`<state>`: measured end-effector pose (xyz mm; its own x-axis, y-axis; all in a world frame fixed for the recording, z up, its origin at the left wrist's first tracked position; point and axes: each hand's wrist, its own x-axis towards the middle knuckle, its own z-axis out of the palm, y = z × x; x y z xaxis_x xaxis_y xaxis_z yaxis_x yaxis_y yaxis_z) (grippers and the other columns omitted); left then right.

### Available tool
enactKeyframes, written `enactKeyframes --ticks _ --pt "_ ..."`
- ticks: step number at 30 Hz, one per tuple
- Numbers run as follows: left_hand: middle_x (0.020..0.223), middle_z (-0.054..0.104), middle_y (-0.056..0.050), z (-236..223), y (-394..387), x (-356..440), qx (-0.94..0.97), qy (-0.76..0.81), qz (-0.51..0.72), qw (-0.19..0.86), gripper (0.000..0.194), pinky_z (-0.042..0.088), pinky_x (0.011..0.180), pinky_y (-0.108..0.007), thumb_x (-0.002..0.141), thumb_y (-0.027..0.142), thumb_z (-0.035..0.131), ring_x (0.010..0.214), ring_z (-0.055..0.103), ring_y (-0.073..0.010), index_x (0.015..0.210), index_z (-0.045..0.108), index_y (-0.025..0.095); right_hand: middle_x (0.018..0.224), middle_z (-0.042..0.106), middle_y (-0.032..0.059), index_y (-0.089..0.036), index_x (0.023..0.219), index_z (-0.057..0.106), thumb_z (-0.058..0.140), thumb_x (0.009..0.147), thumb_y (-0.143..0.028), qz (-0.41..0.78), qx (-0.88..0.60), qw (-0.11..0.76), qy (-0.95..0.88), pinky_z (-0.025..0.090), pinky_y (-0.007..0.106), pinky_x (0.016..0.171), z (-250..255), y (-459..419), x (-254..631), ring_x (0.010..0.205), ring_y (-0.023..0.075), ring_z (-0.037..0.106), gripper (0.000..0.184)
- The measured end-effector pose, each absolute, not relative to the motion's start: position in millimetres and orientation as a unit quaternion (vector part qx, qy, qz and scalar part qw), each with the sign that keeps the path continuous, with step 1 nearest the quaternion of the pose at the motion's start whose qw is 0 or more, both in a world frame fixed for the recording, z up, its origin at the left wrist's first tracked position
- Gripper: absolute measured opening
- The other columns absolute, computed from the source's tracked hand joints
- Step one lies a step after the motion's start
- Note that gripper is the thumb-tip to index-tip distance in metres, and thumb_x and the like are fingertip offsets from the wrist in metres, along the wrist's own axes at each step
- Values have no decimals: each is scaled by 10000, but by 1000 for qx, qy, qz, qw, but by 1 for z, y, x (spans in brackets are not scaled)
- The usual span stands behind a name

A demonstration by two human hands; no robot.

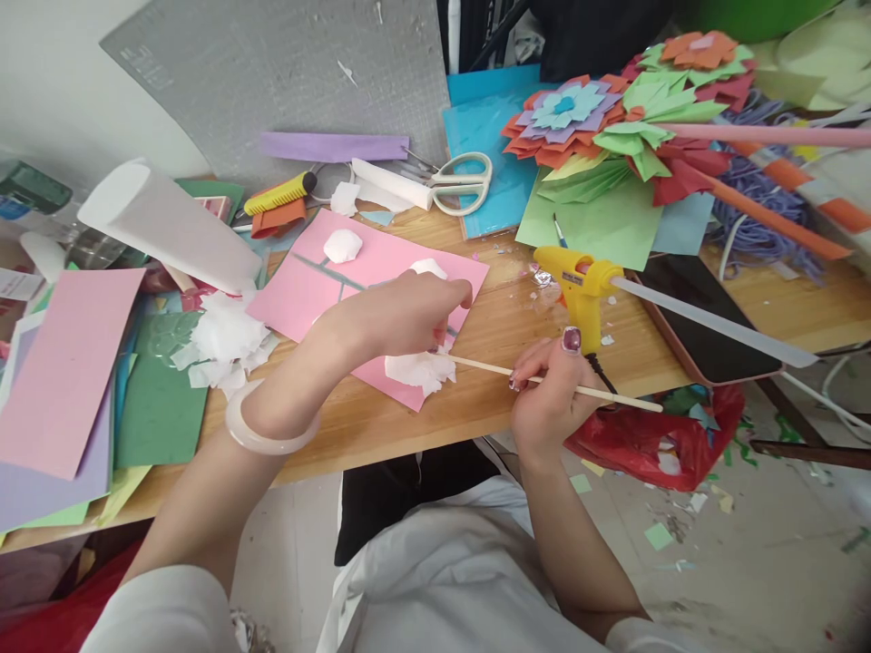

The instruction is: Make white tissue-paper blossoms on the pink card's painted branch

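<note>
Left of the left fingers point(455, 297), a heap of torn white paper point(228, 331) on the tabletop point(350, 419). Beneath them, pink card point(286, 308) with white paper puffs point(342, 245); bent downward, but whether gripping anything, impossible to tell. Just nearer the body, a white paper scrap point(412, 370) by the thin stick point(486, 365). Keep the stick low and steady, pressing lightly — likely to tear otherwise. Right fingers point(563, 367) pinched around that stick — mind the yellow glue gun point(578, 277) just beyond them.
</note>
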<state>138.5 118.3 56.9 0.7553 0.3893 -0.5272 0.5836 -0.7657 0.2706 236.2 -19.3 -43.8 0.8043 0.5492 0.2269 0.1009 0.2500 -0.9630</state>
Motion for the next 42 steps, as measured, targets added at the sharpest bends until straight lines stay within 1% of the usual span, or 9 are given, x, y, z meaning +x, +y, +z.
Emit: enactKeyframes --ticks 5,9,15,18,22,27,33,37,42 --pt "1015 731 -35 51 121 138 909 269 -220 229 529 404 645 -252 798 91 529 897 663 -201 1314 530 213 415 453 -36 -223 457 494 461 986 -473 152 -604 729 -284 362 302 496 -44 -20 236 422 113 475 586" --pt "978 747 -13 52 121 131 912 284 -163 247 523 439 694 -270 796 72 523 911 677 -210 1291 566 235 423 464 -29 -229 463 482 436 988 -496 153 -627 704 -297 383 306 510 -45 -22 236 433 121 489 591" --pt "1026 745 -38 41 83 76 855 464 117 199 338 506 794 -325 905 188 497 910 686 -207 1227 594 214 411 460 -26 -229 466 488 434 983 -511 128 -656 671 -320 383 306 501 -39 -16 238 423 122 489 592" --pt "1157 730 -59 16 50 44 803 540 185 169 303 523 882 -361 931 198 474 1056 672 -227 1202 608 222 409 458 -30 -228 473 497 451 985 -483 101 -661 663 -337 370 300 492 -29 -3 238 417 114 469 574" --pt "1277 683 -104 -17 19 22 804 547 173 156 368 501 975 -456 951 190 439 1170 635 -277 1291 580 208 419 453 -23 -231 472 504 426 1000 -460 39 -683 607 -404 393 311 551 -14 16 232 440 115 467 581" --pt "1279 694 -116 -34 12 19 815 527 203 133 411 482 995 -480 940 102 374 1198 641 -272 1289 571 196 419 459 2 -245 443 445 340 1023 -464 5 -696 561 -447 402 346 604 -9 31 224 474 139 479 628" --pt "1273 704 -107 -38 13 17 813 526 210 139 427 458 1013 -503 935 96 376 1167 661 -276 1301 558 219 371 419 -26 -252 418 448 391 1001 -517 47 -678 617 -396 397 325 540 -14 22 229 418 128 458 643" --pt "1296 695 -104 -40 11 17 813 523 216 137 441 447 1024 -507 938 95 361 1204 644 -280 1309 558 229 367 379 -45 -260 417 425 439 994 -457 33 -652 698 -294 365 318 492 -11 6 230 390 126 430 610" --pt "1354 658 -126 -47 8 15 817 518 218 131 462 426 1058 -508 946 97 347 1246 625 -270 1348 537 225 378 359 -46 -257 433 414 427 997 -394 4 -612 737 -287 358 320 477 -4 -6 230 381 132 412 581"
